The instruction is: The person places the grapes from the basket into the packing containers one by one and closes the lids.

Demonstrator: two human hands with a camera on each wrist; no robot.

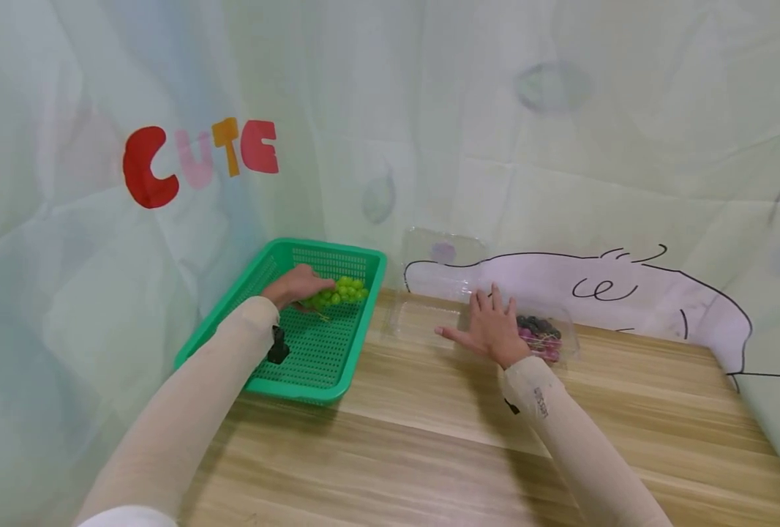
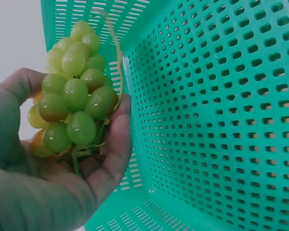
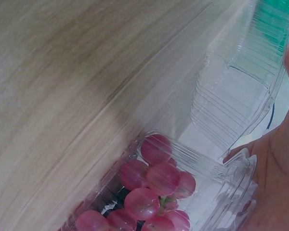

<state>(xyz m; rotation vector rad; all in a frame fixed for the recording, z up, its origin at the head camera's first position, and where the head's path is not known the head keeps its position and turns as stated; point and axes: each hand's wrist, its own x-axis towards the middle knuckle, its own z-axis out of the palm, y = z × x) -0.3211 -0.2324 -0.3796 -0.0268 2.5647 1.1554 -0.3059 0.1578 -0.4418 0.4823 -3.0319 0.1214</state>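
Observation:
My left hand (image 1: 295,284) grips a bunch of green grapes (image 1: 344,291) inside the green basket (image 1: 357,351). In the left wrist view, thumb and fingers curl round the lower part of the bunch, and a thin stem hangs beside it. My right hand (image 1: 493,326) is spread with straight fingers over the clear plastic containers. To its left stands an open clear container (image 1: 423,322) with its lid raised. Under and right of the hand, another clear container holds red grapes (image 3: 154,185) and dark grapes (image 1: 536,324). Whether the palm touches plastic, I cannot tell.
A wooden table (image 1: 416,454) carries the basket and containers. Behind it hangs a pale curtain (image 1: 377,110) with "CUTE" letters (image 1: 149,167), and a white cartoon drawing (image 1: 561,285) runs along the back edge.

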